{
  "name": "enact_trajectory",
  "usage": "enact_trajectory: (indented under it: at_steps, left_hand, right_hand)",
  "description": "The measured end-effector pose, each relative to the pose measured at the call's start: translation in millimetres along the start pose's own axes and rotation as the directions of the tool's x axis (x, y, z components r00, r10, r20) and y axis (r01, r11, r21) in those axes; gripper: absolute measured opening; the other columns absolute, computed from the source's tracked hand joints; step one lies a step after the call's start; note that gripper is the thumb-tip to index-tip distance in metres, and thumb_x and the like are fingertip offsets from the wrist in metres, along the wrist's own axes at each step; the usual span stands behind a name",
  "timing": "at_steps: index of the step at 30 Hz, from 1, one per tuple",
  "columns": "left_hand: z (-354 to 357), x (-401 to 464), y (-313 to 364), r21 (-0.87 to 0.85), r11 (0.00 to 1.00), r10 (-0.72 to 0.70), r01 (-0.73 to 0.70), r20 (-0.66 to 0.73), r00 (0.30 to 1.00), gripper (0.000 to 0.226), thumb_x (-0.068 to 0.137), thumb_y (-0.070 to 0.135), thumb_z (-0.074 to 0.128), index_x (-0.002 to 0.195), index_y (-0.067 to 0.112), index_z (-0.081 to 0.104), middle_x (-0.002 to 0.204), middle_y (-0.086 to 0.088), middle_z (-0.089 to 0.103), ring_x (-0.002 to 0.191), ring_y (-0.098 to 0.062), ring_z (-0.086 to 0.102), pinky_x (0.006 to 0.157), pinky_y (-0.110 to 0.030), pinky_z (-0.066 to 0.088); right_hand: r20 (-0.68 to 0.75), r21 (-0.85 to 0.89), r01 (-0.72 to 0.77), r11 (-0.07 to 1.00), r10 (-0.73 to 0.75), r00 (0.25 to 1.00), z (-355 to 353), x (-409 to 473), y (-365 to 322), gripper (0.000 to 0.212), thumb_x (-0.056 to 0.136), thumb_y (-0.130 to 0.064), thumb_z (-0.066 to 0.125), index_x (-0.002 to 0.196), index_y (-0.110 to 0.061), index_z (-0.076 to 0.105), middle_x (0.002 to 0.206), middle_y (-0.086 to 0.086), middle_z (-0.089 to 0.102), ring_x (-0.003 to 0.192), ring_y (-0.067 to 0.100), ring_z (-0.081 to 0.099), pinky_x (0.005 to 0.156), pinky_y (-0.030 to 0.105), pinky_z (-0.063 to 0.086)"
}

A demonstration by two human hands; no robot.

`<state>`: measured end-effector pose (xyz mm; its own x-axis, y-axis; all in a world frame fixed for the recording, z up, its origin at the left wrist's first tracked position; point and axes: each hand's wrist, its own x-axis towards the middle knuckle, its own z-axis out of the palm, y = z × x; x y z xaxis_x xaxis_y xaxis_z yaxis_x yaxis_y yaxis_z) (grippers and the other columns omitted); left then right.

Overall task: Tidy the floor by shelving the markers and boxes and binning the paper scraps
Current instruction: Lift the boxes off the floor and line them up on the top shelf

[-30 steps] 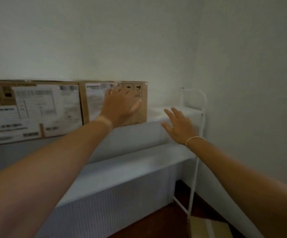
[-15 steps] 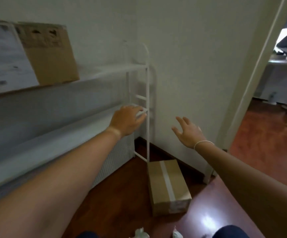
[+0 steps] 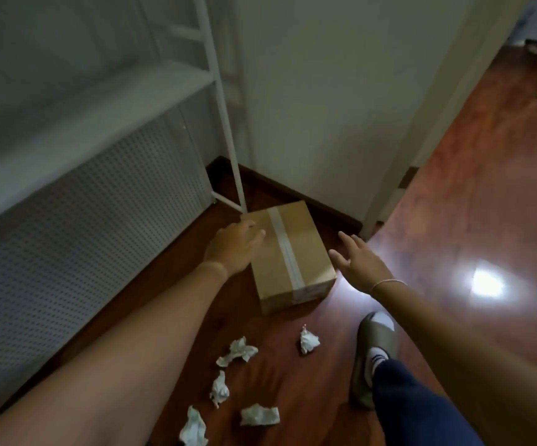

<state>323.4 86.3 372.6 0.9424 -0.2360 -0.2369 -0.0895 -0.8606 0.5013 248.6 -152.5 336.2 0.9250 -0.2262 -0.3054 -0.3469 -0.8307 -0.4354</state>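
A taped cardboard box [image 3: 296, 252] lies on the red wooden floor by the foot of the white shelf rack [image 3: 225, 123]. My left hand [image 3: 233, 246] hovers at the box's left top edge, fingers loosely curled, holding nothing. My right hand [image 3: 357, 262] is spread open just right of the box, not touching it. Several crumpled paper scraps [image 3: 238, 350] lie on the floor nearer to me. No markers are in view.
A white perforated radiator cover [image 3: 83, 226] runs along the left under a shelf board [image 3: 100, 101]. My right foot in a grey shoe [image 3: 373, 352] stands right of the scraps. A doorway [image 3: 453, 107] opens at the right onto more floor.
My view has swung from the boxes on the upper shelf down to the floor. Both hands have dropped from shelf height to either side of the floor box.
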Motion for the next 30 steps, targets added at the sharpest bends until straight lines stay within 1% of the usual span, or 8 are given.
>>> enact_trajectory:
  at_steps: [7,11,14,16,18,22,26,30]
  left_hand:
    - [76.6,50.0,-57.8,-0.084,0.972,-0.209,0.221,0.136,0.968,0.057,0.090,0.055,0.040,0.139,0.026,0.041,0.139,-0.005,0.050,0.127,-0.025,0.048,0.099,-0.039,0.041]
    - [111.9,75.7,-79.4,-0.196,0.909,-0.332,0.368,0.191,0.923,0.057,0.091,0.053,0.041,0.141,0.027,0.037,0.142,-0.005,0.047,0.126,-0.025,0.048,0.096,-0.038,0.041]
    - [137.4,90.1,-89.5,-0.243,0.864,-0.389,0.441,0.236,0.891,0.057,0.092,0.052,0.040,0.143,0.026,0.033,0.143,-0.007,0.045,0.127,-0.026,0.047,0.096,-0.038,0.039]
    - [152.7,98.3,-93.7,-0.293,0.822,-0.420,0.488,0.267,0.867,0.058,0.093,0.051,0.041,0.144,0.026,0.031,0.145,-0.007,0.043,0.128,-0.027,0.045,0.100,-0.040,0.039]
    - [162.4,102.5,-95.1,-0.336,0.782,-0.442,0.525,0.294,0.847,0.059,0.093,0.049,0.042,0.145,0.025,0.029,0.146,-0.008,0.041,0.130,-0.028,0.044,0.103,-0.043,0.038]
    - [176.5,106.3,-95.2,-0.377,0.732,-0.479,0.567,0.307,0.822,0.062,0.093,0.047,0.043,0.147,0.023,0.025,0.149,-0.010,0.038,0.132,-0.029,0.041,0.108,-0.044,0.035]
    - [184.5,110.2,-94.0,-0.406,0.692,-0.498,0.597,0.331,0.802,0.065,0.093,0.048,0.042,0.149,0.026,0.018,0.153,-0.008,0.032,0.136,-0.029,0.037,0.108,-0.044,0.032]
    - [191.9,119.1,-97.4,-0.453,0.639,-0.527,0.621,0.330,0.783,0.067,0.093,0.049,0.043,0.150,0.029,0.014,0.156,-0.007,0.026,0.140,-0.030,0.031,0.110,-0.047,0.030]
  right_hand:
    - [0.100,0.101,-0.082,0.992,0.072,0.992,62.1,68.3,43.1,0.063,0.094,-0.046,0.039,0.148,-0.018,0.022,0.155,0.010,0.026,0.141,0.026,0.026,0.113,0.043,0.027]
    - [0.141,0.142,-0.088,0.986,0.068,0.988,90.5,105.8,57.2,0.064,0.094,-0.046,0.040,0.148,-0.017,0.022,0.153,0.007,0.028,0.139,0.024,0.031,0.110,0.036,0.027]
    - [0.189,0.188,-0.101,0.977,0.065,0.980,108.0,130.8,64.9,0.064,0.094,-0.047,0.040,0.147,-0.017,0.024,0.152,0.007,0.031,0.136,0.026,0.036,0.111,0.038,0.031]
    - [0.224,0.207,-0.106,0.973,0.058,0.973,119.0,146.4,70.5,0.063,0.094,-0.047,0.040,0.147,-0.017,0.025,0.153,0.008,0.031,0.137,0.026,0.035,0.112,0.040,0.030]
    - [0.240,0.220,-0.133,0.966,0.079,0.968,125.5,155.9,73.0,0.064,0.094,-0.046,0.041,0.148,-0.017,0.023,0.153,0.009,0.028,0.139,0.027,0.031,0.113,0.038,0.027]
    - [0.253,0.274,-0.174,0.946,0.104,0.962,131.0,171.8,72.9,0.067,0.092,-0.046,0.044,0.148,-0.017,0.021,0.154,0.008,0.028,0.138,0.027,0.032,0.113,0.037,0.028]
    - [0.285,0.304,-0.204,0.930,0.115,0.951,131.6,189.2,72.6,0.065,0.092,-0.045,0.045,0.147,-0.016,0.025,0.151,0.010,0.034,0.135,0.029,0.037,0.110,0.045,0.033]
    - [0.314,0.348,-0.227,0.910,0.114,0.942,136.7,212.9,72.4,0.064,0.092,-0.043,0.045,0.145,-0.013,0.026,0.144,0.018,0.040,0.131,0.035,0.042,0.106,0.051,0.036]
